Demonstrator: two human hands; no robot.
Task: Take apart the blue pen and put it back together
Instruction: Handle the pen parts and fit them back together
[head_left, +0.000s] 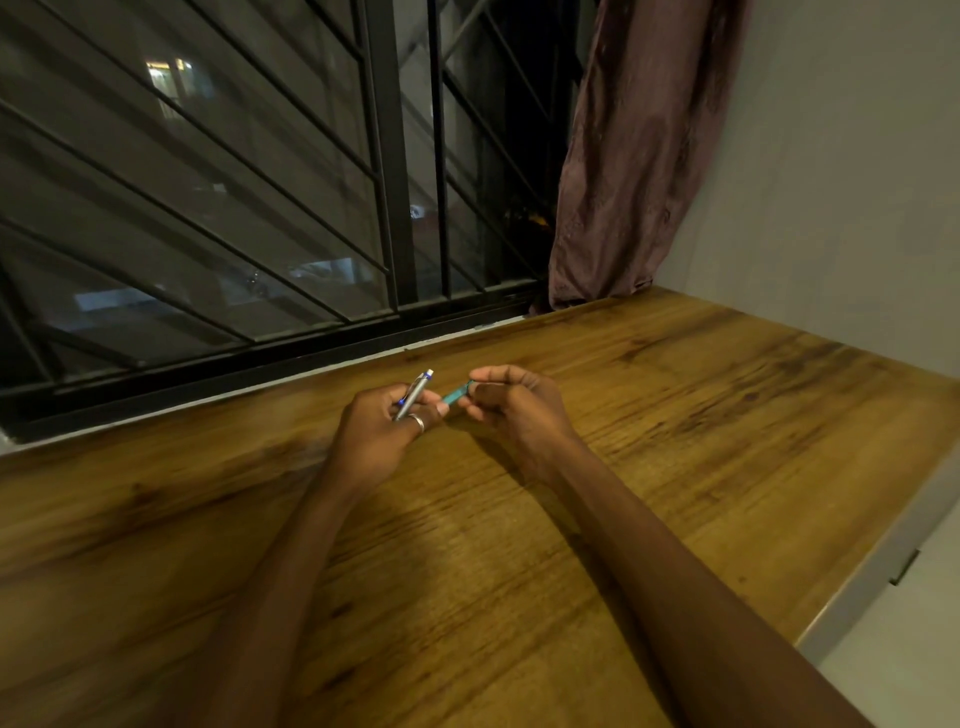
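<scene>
Above the wooden table (675, 415), my left hand (379, 431) grips the silver upper barrel of the pen (415, 394). Its white and blue push-button end points up and away toward the window. My right hand (511, 408) pinches the teal-blue lower barrel piece (456, 396) between thumb and fingers. The two pen parts sit close together, tilted toward each other; whether they touch is hidden by my fingers. A ring is on a finger of my left hand.
A window with black metal bars (384, 156) runs along the table's far edge. A brownish curtain (623, 166) hangs at the back right, touching the tabletop. A pale wall stands on the right, and the table's right edge (878, 551) drops off.
</scene>
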